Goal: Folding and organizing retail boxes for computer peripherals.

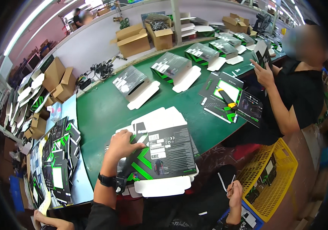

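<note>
A stack of flattened black-and-green printed boxes (175, 153) with white flaps lies at the table's near edge in front of me. My left hand (121, 146) rests on the left part of the top box, thumb stretched out and fingers apart. A dark watch sits on that wrist. Low on the right, beside the table, my right hand (234, 191) is closed around thin white strips (222, 181) that stick up from its fingers. A small white scrap (202, 213) lies on my dark clothing.
Folded boxes (130, 81) with open flaps line the green table (95, 134). Loose flattened boxes (58, 168) pile up at left. A yellow basket (265, 184) stands right. A co-worker (298, 84) handles a box; another person's arm (52, 221) shows lower left.
</note>
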The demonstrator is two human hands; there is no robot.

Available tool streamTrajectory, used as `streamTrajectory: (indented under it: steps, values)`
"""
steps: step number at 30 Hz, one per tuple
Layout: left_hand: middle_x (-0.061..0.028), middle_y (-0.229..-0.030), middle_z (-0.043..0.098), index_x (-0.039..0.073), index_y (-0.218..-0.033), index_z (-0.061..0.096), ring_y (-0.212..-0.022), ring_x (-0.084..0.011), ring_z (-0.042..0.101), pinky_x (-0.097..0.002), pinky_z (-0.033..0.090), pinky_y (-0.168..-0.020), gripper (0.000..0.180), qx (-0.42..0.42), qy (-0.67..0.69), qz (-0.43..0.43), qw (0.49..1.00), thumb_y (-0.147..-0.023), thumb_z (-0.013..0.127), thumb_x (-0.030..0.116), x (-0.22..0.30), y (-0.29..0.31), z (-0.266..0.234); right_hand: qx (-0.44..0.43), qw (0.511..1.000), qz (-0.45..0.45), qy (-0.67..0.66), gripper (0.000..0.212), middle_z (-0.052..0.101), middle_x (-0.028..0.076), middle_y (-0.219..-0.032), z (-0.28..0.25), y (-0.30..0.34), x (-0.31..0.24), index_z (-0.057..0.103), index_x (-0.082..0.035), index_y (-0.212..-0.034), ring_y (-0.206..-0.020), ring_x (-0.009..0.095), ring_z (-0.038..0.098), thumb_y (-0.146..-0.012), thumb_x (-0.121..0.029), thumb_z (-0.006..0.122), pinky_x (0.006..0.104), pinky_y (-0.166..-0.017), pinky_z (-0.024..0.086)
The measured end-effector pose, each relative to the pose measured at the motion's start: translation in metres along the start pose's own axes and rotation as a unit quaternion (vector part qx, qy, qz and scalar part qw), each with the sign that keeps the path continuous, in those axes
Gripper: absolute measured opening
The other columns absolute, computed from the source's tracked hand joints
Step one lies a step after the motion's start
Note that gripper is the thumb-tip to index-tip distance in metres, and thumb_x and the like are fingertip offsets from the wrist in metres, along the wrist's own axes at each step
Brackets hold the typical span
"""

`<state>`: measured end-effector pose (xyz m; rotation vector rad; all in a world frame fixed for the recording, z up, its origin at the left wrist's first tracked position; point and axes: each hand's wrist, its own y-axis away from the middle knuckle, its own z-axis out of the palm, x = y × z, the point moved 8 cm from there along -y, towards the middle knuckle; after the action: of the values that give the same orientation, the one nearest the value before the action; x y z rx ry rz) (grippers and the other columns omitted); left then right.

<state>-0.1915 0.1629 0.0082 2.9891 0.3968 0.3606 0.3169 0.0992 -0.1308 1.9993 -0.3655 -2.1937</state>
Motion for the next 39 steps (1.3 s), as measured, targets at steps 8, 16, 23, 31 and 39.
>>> streamTrajectory:
  steps: [8, 16, 23, 31, 39]
  values:
    - [-0.0093, -0.080, 0.066, 0.001, -0.103, 0.072, -0.090, -0.0326, 0.063, -0.0412, 0.048, -0.088, 0.054, 0.196, -0.031, 0.019, 0.980, -0.069, 0.088, 0.040, 0.029, 0.021, -0.029, -0.018, 0.990, -0.072, 0.117, 0.014, 0.051, 0.000, -0.077, 0.032, 0.003, -0.054, 0.055, -0.003, -0.091, -0.059, 0.005, 0.043, -0.101, -0.013, 0.055, 0.0228, -0.052, 0.035]
    - [-0.0198, -0.101, 0.067, -0.004, -0.094, 0.071, -0.096, -0.0350, 0.065, -0.0408, 0.051, -0.089, 0.086, 0.028, -0.029, -0.020, 0.999, -0.054, 0.084, 0.071, -0.002, 0.002, 0.002, -0.030, 0.981, -0.133, 0.140, 0.016, 0.049, 0.002, -0.081, 0.042, 0.003, -0.068, 0.055, -0.001, -0.090, -0.062, 0.007, 0.044, -0.101, -0.012, 0.057, 0.0237, -0.056, 0.037]
    - [-0.0135, -0.100, 0.065, -0.003, -0.099, 0.071, -0.100, -0.0317, 0.061, -0.0434, 0.044, -0.097, 0.081, 0.198, -0.096, 0.014, 0.976, -0.054, 0.087, 0.064, 0.040, 0.032, -0.047, -0.041, 0.938, -0.243, 0.245, 0.020, 0.056, 0.003, -0.081, 0.046, 0.010, -0.089, 0.059, -0.003, -0.092, -0.065, 0.010, 0.049, -0.102, -0.021, 0.060, 0.0256, -0.058, 0.039]
    - [-0.0087, -0.098, 0.066, 0.001, -0.100, 0.071, -0.099, -0.0279, 0.059, -0.0416, 0.040, -0.097, 0.073, 0.257, -0.164, 0.085, 0.949, -0.053, 0.087, 0.056, 0.081, 0.037, -0.060, -0.096, 0.798, -0.513, 0.301, 0.019, 0.061, 0.006, -0.081, 0.117, 0.061, -0.219, 0.072, -0.007, -0.096, -0.070, 0.026, 0.058, -0.079, -0.013, 0.079, 0.0360, -0.060, 0.047]
    - [-0.0101, -0.086, 0.061, 0.003, -0.092, 0.064, -0.089, -0.0317, 0.056, -0.0437, 0.037, -0.093, 0.060, 0.199, -0.004, 0.202, 0.959, -0.061, 0.090, 0.047, 0.108, 0.049, -0.079, -0.139, 0.740, -0.560, 0.346, 0.030, 0.060, 0.002, -0.080, 0.131, 0.074, -0.237, 0.074, -0.010, -0.098, -0.066, 0.021, 0.058, -0.069, -0.011, 0.085, 0.0320, -0.055, 0.046]
